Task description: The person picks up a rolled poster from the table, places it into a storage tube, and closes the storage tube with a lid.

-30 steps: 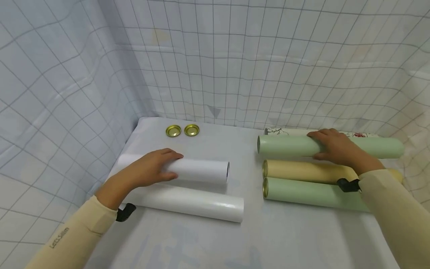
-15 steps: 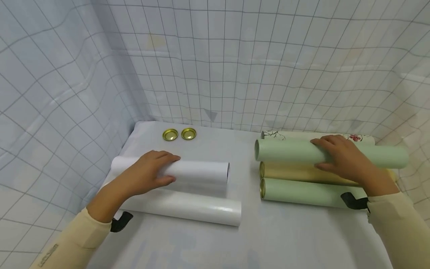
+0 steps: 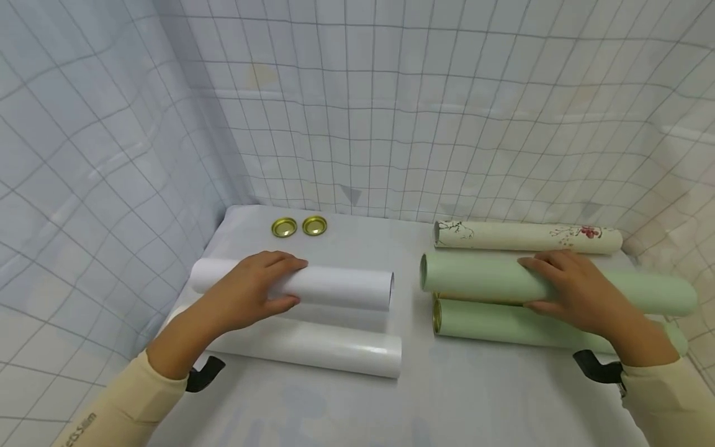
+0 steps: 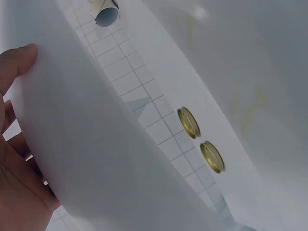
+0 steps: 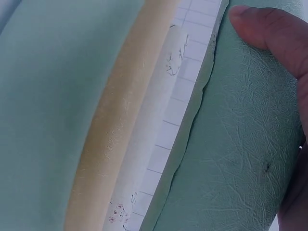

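My left hand [image 3: 251, 292] grips a matte white tube [image 3: 341, 285] from above, thumb on the near side and fingers over the far side; its right end shows an opening. In the left wrist view that tube [image 4: 101, 130] hangs over the table. A glossy white tube [image 3: 335, 347] lies just in front of it. My right hand [image 3: 575, 295] holds a light green tube [image 3: 475, 273] above a yellow tube [image 3: 475, 298], which it mostly covers in the head view. Nearer to me lies a second light green tube [image 3: 503, 323] with a gold-rimmed end.
Behind the right hand, a cream tube [image 3: 503, 236] with branches and red flowers lies near the back wall. Two gold round lids [image 3: 284, 228] sit at the back left of the white table [image 3: 357, 242]. Gridded cloth walls [image 3: 368, 124] stand behind and at the sides.
My right hand has brought the light green tube toward me, from beside the cream tube to over the yellow one. The matte white tube in my left hand has shifted slightly right.
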Demonstrator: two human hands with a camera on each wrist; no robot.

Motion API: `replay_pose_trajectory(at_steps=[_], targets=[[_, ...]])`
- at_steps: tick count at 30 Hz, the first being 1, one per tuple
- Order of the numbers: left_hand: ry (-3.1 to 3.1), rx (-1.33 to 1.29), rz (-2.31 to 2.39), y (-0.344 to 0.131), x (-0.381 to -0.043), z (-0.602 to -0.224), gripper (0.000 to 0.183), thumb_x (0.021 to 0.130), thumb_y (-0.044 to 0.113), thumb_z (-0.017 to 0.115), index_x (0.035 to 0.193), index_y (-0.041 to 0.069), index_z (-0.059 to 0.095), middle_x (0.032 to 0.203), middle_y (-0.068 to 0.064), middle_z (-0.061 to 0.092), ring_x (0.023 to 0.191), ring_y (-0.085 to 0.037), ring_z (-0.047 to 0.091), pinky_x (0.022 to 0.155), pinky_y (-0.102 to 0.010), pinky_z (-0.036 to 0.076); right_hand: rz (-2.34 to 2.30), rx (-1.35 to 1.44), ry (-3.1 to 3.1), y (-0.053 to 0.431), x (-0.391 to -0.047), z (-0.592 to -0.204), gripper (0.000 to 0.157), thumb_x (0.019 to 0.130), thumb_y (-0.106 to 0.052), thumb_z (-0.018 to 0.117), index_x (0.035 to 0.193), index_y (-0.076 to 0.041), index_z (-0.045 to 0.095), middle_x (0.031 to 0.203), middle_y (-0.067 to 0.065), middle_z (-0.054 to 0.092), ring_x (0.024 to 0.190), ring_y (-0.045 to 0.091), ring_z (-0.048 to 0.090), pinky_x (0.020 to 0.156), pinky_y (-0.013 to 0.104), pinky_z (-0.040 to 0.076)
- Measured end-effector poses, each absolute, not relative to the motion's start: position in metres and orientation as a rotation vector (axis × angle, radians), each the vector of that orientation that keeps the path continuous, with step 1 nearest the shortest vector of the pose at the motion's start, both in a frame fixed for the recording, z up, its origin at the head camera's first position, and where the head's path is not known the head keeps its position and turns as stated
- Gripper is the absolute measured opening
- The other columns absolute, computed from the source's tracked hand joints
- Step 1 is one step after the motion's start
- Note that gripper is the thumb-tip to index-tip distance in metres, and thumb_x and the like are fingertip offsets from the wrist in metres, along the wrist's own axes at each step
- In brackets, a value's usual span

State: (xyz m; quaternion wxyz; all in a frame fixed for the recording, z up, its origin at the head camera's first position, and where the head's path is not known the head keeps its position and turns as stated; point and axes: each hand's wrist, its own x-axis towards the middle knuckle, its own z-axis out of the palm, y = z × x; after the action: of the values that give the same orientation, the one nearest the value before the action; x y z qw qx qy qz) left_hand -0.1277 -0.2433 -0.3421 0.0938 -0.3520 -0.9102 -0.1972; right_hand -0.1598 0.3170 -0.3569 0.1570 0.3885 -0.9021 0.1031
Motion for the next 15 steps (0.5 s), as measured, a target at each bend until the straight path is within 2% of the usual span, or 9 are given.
replay_pose_trajectory(at_steps=[2,5,8,15], targets=[[-2.706,-1.056,-0.571,-0.243,-0.128,-0.343,0.052,0.080,0.022,0.083,0.126,0.008,0.064,0.119,-0.005,0.064,0.110,-0.029,0.061,0.094,-0.047,0.049,0.302,1.118,-2.571,0.316,-0.157,-0.358,0.071,0.072,-0.050,0.085,0.126,-0.011,0.062,0.108,0.006,0.060,0.097,0.031,0.057,0.079,0.050,0.044],[-2.715,-1.087,-0.562,-0.242,-0.128,-0.343,0.052,0.081,0.025,0.083,0.127,0.010,0.064,0.120,-0.002,0.063,0.110,-0.026,0.061,0.095,-0.045,0.049,0.310,1.121,-2.559,0.313,-0.152,-0.360,0.070,0.084,-0.067,0.064,0.126,-0.012,0.063,0.107,0.004,0.059,0.097,0.029,0.057,0.077,0.050,0.043],[-2.707,-1.136,-0.563,-0.239,-0.129,-0.344,0.052,0.081,0.026,0.082,0.127,0.010,0.063,0.120,-0.001,0.063,0.110,-0.025,0.061,0.095,-0.043,0.049,0.309,1.119,-2.552,0.310,-0.144,-0.361,0.073,0.090,-0.073,0.045,0.126,-0.012,0.063,0.107,0.004,0.059,0.098,0.029,0.056,0.076,0.051,0.044],[-2.673,-1.193,-0.556,-0.230,-0.131,-0.344,0.053,0.081,0.026,0.083,0.128,0.010,0.063,0.121,-0.002,0.062,0.110,-0.025,0.061,0.094,-0.043,0.050,0.301,1.131,-2.524,0.305,-0.132,-0.361,0.072,0.092,-0.071,0.041,0.127,-0.012,0.063,0.108,0.006,0.059,0.100,0.030,0.057,0.077,0.050,0.044]])
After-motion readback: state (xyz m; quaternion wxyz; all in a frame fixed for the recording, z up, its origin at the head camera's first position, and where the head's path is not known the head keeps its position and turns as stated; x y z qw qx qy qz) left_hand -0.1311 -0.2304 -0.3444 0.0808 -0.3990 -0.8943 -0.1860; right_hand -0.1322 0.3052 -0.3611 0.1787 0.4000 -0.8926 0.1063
